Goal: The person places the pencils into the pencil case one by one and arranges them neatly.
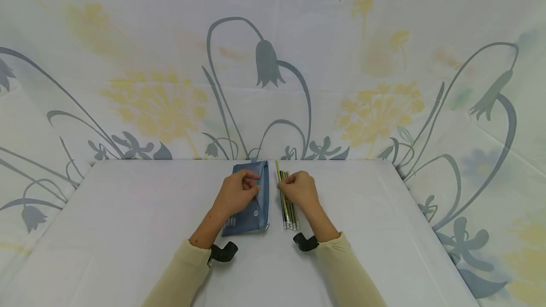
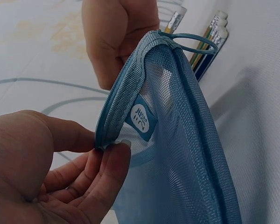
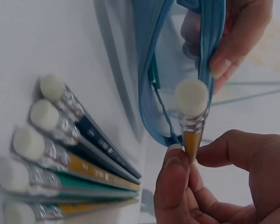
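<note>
A blue mesh zip pouch [image 1: 249, 214] lies in front of me, its zipped edge lifted. My left hand [image 1: 239, 193] pinches that edge between thumb and fingers, as the left wrist view shows beside a small white label [image 2: 141, 117]. In my right hand [image 1: 300, 188], thumb and fingertips pinch a yellow pencil [image 3: 192, 140] with a metal ferrule and white eraser, close beside the pouch's parted mouth. Inside the mouth a green thing [image 3: 154, 72] shows in part. Several pencils [image 1: 291, 219] in dark blue, yellow and green lie side by side under my right hand, erasers toward me.
The white table [image 1: 149, 231] meets a flower-printed cloth wall [image 1: 298, 84] just behind the pouch and pencils. A cord loop [image 2: 193, 41] hangs from the pouch's zip end. Black wrist cameras [image 1: 224, 252] sit low over the table at both cuffs.
</note>
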Motion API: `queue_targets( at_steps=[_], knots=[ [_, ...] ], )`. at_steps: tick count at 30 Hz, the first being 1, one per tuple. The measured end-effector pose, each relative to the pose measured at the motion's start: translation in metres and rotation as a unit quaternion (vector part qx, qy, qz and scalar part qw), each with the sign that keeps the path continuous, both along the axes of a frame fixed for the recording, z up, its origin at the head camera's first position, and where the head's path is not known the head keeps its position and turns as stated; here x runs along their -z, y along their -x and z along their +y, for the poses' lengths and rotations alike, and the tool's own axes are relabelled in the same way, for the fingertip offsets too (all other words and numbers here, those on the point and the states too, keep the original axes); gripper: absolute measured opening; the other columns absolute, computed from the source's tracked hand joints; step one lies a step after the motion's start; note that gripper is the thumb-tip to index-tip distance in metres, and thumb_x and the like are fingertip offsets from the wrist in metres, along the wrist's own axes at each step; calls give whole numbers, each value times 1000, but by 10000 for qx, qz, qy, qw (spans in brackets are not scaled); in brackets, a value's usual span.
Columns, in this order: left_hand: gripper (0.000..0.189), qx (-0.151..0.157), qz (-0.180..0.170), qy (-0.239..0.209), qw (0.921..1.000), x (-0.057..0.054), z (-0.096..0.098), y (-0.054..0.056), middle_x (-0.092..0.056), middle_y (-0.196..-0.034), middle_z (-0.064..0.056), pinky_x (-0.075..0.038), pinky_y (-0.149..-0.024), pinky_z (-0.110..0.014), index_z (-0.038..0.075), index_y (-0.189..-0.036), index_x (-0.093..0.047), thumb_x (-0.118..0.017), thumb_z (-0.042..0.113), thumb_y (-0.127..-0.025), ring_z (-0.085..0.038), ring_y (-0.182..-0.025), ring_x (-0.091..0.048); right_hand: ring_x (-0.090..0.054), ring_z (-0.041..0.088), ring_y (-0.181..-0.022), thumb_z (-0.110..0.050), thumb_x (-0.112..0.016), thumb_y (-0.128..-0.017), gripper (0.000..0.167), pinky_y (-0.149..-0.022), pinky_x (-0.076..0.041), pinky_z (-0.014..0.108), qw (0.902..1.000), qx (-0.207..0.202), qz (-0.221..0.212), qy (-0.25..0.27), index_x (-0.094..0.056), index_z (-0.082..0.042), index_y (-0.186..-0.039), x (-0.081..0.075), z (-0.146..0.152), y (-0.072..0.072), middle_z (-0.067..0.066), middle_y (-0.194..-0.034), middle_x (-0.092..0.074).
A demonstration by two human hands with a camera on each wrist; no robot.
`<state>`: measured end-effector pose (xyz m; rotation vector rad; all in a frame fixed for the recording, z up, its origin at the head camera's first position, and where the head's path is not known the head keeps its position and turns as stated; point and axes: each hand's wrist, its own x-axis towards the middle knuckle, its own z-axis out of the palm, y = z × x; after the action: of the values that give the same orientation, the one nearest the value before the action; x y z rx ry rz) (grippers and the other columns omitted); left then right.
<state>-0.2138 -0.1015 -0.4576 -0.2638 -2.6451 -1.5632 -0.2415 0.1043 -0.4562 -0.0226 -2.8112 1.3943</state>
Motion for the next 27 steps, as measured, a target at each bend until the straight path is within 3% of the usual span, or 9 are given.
queue_targets(
  at_steps=[9, 18, 27],
  knots=[
    [25, 31, -11, -49, 10000, 0, -1, 1, -69, -90, -5, -54, -64, -31, -2, -122, -71, -74, 7, -98, -12, -69, -69, -68, 15, -55, -7, -68, -89, 16, -59, -60, 31, 9927, -145, -229, 1174, -78, 4, -93, 9, -12, -1, 9, -72, -73],
    [25, 48, -69, -110, 9999, 1, -1, 0, -69, -90, -5, -54, -64, -32, -1, -122, -71, -73, 7, -98, -13, -69, -70, -70, 17, -66, -6, -69, -94, 16, -65, -62, 34, 9837, -229, -561, 1695, -76, 6, -102, 12, -20, -6, 13, -87, -75],
    [25, -45, -25, 17, 10000, 0, -1, 1, -70, -90, -5, -54, -64, -31, 0, -121, -72, -75, 8, -97, -12, -70, -68, -73, 16, -70, -7, -71, -97, 19, -68, -63, 33, 9803, -296, -510, 1883, -76, 8, -108, 17, -28, -4, 15, -92, -77]
  ],
)
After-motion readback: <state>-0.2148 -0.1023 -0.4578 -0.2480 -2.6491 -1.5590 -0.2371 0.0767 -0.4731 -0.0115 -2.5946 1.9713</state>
